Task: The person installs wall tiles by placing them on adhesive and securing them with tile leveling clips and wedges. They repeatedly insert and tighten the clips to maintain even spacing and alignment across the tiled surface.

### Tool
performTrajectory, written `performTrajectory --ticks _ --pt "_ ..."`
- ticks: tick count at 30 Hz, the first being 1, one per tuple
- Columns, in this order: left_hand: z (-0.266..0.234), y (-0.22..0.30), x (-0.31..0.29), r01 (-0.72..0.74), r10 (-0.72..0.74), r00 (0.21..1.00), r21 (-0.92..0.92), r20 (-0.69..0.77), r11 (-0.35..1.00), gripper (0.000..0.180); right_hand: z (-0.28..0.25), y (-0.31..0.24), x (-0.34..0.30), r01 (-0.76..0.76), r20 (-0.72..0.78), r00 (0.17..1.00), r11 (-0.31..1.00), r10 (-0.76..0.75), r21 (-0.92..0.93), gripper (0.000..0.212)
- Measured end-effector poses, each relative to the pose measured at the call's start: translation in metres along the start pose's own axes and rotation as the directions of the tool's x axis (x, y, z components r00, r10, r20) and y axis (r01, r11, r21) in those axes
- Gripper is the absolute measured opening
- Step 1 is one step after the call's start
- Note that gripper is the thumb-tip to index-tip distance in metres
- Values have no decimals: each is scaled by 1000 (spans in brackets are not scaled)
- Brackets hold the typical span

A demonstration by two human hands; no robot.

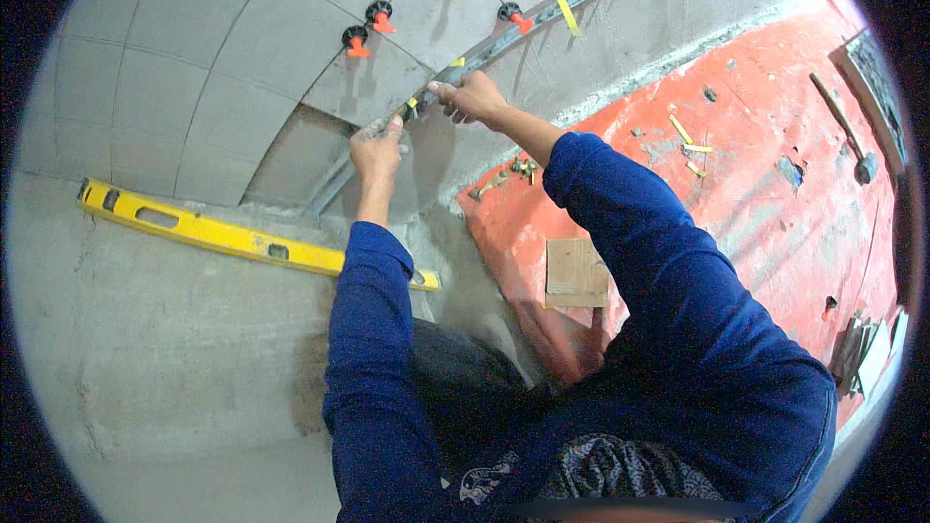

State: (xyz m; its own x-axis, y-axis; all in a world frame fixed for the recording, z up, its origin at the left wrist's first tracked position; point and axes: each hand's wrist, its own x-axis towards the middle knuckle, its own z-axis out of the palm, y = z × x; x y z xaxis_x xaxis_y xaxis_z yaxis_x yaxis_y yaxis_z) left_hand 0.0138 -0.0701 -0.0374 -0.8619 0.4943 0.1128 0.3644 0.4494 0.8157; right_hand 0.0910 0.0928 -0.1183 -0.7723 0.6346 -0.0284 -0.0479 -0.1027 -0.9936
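Both of my hands meet at a long metal strip (pixel 334 184) that runs along the edge of large grey tiles (pixel 232 19). My left hand (pixel 376 150) is closed, thumb and fingers pinching at the strip beside a tile corner. Just to its right, my right hand (pixel 472 97) is curled closed with the thumb toward the left one. Between them a small dark piece with a bit of yellow shows; my fingers cover too much of it to name it. Black tile levelling clips with orange-red handles (pixel 380 15) sit along the tile joints nearby. Yellow tape-like strips (pixel 568 15) cross the metal strip.
A yellow spirit level (pixel 203 230) lies left of my left forearm. Right of me, a red sheet (pixel 756 136) bears a piece of cardboard (pixel 575 271), yellow strips, a hammer-like tool (pixel 843 126) and debris. A darker recessed patch (pixel 295 157) lies among the tiles.
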Motion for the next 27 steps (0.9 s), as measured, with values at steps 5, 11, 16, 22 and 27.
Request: performTrajectory --ticks 5,11,16,22,27 --pt "13 -25 34 -21 14 996 -79 -83 997 30 -7 9 4 31 -53 998 996 -36 -79 48" --pt "9 -31 39 -254 322 937 373 -133 892 47 0 9 13 22 -103 993 946 -58 -325 57" --pt "15 -17 30 -240 382 899 491 -214 838 40 19 -4 9 -13 -166 984 917 -58 -399 55" --pt "16 -18 35 -215 332 932 519 -143 827 41 35 -10 6 -87 -230 973 909 -10 -407 57" --pt "20 -20 35 -222 380 906 551 -189 804 41 38 -4 9 -103 -244 970 912 3 -398 59"
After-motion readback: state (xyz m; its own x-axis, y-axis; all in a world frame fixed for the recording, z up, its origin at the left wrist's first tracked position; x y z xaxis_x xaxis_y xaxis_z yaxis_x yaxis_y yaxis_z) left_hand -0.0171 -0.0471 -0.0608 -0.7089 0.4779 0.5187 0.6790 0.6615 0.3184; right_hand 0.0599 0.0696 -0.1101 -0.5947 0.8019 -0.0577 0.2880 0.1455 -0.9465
